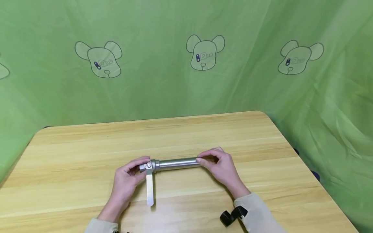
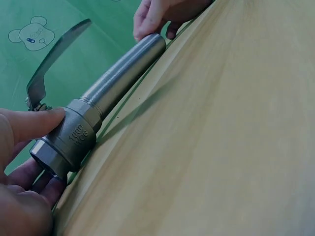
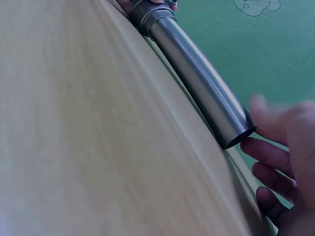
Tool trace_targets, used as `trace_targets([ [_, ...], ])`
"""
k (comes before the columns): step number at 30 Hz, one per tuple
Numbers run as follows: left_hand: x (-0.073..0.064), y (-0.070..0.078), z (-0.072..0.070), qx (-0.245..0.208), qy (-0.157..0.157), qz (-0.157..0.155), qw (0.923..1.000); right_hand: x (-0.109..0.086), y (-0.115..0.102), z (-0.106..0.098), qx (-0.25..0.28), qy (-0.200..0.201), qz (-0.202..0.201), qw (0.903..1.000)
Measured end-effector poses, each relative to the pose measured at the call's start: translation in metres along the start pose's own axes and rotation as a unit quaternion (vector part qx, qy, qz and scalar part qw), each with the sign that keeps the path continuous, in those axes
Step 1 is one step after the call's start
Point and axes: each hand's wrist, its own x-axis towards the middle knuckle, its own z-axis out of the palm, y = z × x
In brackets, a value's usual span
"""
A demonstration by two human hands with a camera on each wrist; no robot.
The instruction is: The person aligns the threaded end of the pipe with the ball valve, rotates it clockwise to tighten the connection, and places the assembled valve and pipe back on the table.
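Note:
A steel ball valve (image 2: pixel 74 137) with a long flat lever (image 1: pixel 150 189) is joined to a smooth metal pipe (image 1: pixel 179 164), the two lying in one line across the table. In the head view the lever points toward the person. My left hand (image 1: pixel 124 183) grips the valve body, thumb on one side and fingers curled beneath, as the left wrist view shows. At the pipe's free end, my right hand (image 1: pixel 222 166) pinches the tip between thumb and fingers. Seen from the right wrist, its thumb (image 3: pixel 266 115) is blurred beside the open pipe end.
The wood-grain table (image 1: pixel 87 142) has rounded far corners. A green curtain (image 1: pixel 163 90) printed with bear heads hangs behind it and along the right side. A black strap device (image 1: pixel 233 216) sits at the right sleeve.

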Motion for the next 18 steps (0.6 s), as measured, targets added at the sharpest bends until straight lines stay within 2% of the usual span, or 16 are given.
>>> trace_targets([
  [5,0.000,0.001,0.000,0.010,-0.007,-0.006,0.9999,-0.002,0.001,0.000,0.013,-0.020,0.022,0.9995],
  [12,-0.002,0.001,-0.005,0.030,-0.017,0.010,0.9993,-0.002,-0.001,0.001,0.026,-0.027,0.029,0.9989],
  [15,-0.003,0.000,-0.007,0.034,-0.023,0.014,0.9990,-0.001,-0.001,0.002,0.024,-0.032,0.021,0.9990],
  [18,-0.002,0.003,-0.013,0.063,-0.049,0.006,0.9968,-0.001,-0.002,0.000,-0.002,-0.042,-0.006,0.9991],
])
